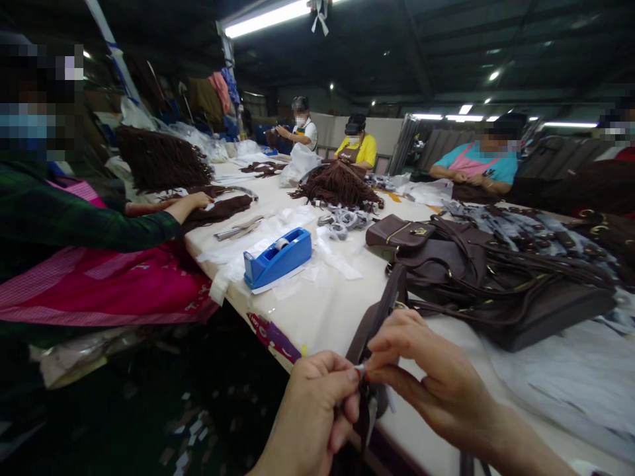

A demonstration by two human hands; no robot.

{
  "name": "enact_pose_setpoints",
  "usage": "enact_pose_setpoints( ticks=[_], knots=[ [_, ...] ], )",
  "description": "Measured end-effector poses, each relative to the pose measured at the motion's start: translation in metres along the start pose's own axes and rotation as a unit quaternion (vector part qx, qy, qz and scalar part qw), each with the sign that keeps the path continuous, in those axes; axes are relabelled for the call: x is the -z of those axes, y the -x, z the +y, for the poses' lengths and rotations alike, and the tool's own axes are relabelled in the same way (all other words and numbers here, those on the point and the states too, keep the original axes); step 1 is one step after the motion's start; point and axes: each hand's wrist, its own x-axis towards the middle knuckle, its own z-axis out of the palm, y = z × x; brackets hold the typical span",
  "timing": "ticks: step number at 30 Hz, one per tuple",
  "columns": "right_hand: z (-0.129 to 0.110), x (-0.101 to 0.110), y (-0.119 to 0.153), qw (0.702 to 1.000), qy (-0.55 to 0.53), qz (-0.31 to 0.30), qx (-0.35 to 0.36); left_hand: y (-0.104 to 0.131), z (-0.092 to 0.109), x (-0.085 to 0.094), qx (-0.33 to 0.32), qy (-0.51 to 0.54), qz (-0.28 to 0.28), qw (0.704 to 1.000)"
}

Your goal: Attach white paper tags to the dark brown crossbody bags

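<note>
At the table's near edge, my left hand pinches a small white piece between thumb and forefinger. My right hand meets it from the right, its thumb and fingertips closed on the same white piece. Under and behind my hands a dark brown bag leans at the edge, partly hidden by them. To the right lie more brown leather bags with straps and gold-coloured fittings. A blue tape dispenser stands ahead, left of my hands.
The white table bears white wrapping sheets, grey wrapped rings and a brown fringed pile. A person in a pink apron handles brown material at the left. Several other people sit farther back. Scraps litter the floor.
</note>
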Motion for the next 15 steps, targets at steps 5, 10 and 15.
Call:
enact_pose_setpoints(
  ticks=[5, 10, 15],
  knots=[
    [0.003, -0.021, 0.041, 0.992, 0.058, 0.112, -0.024, -0.001, 0.006, -0.002, 0.085, 0.087, -0.057, 0.991],
    [0.007, -0.032, 0.060, 0.982, 0.131, 0.120, 0.070, -0.002, 0.009, -0.001, 0.134, 0.115, -0.079, 0.981],
    [0.016, -0.043, 0.062, 0.967, 0.135, 0.170, 0.132, 0.002, 0.013, -0.001, 0.136, 0.116, -0.069, 0.982]
  ],
)
